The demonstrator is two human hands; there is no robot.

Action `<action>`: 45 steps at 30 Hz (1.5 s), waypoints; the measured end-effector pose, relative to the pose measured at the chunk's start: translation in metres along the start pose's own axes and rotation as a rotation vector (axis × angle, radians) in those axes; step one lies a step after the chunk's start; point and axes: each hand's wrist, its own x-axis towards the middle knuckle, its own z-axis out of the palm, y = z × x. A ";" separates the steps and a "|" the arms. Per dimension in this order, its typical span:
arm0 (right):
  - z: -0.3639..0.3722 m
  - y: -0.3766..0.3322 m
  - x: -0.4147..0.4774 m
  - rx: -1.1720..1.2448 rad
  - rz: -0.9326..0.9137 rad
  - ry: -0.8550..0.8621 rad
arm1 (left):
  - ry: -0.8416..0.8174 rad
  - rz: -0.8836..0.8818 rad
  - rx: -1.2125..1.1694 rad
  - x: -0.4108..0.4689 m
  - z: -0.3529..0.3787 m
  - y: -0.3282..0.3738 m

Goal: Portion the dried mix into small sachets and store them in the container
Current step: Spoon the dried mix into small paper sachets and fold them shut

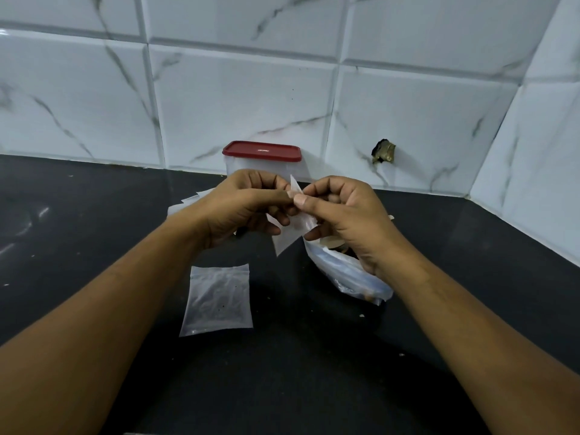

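Note:
Both hands hold one small clear sachet (290, 235) above the black counter; my left hand (248, 208) and my right hand (345, 215) pinch its top edge between thumb and fingers. A second sachet (218, 299), flat with a few dark specks inside, lies on the counter below my left hand. A plastic bag of dried mix (351, 277) lies under my right wrist, partly hidden. A clear container with a red lid (262, 151) stands shut at the back wall behind my hands.
A small stack of empty sachets (188, 204) peeks out behind my left wrist. The black counter (94, 246) meets a marble-tiled wall at the back and right. A broken hole (383, 151) shows in the wall tile. Crumbs dot the counter.

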 end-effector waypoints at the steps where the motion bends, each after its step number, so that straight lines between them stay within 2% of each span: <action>1: -0.001 0.000 0.001 0.025 0.031 0.006 | -0.010 -0.002 -0.002 0.000 0.000 0.001; 9: -0.001 0.001 0.004 0.045 0.125 0.027 | -0.043 -0.019 -0.050 0.000 0.003 0.002; 12: -0.003 0.004 0.005 0.052 0.146 0.089 | -0.042 -0.027 -0.118 0.000 0.002 0.003; 15: -0.007 0.004 0.004 0.030 0.113 0.140 | -0.026 -0.038 -0.134 0.000 0.004 0.004; 22: 0.001 0.001 0.000 -0.033 0.015 0.095 | 0.090 -0.035 -0.063 0.003 0.012 -0.001; 34: 0.001 0.003 0.000 -0.059 0.030 0.149 | 0.191 -0.016 -0.028 0.003 0.020 -0.003; 36: -0.001 0.004 0.000 -0.170 -0.018 0.182 | 0.235 0.011 0.083 0.002 0.022 -0.003; 40: -0.007 0.006 0.001 -0.627 -0.289 0.192 | 0.317 0.106 0.414 0.001 0.025 -0.002; 45: -0.011 0.004 0.003 -0.754 -0.371 -0.002 | 0.342 0.094 0.429 0.001 0.021 0.001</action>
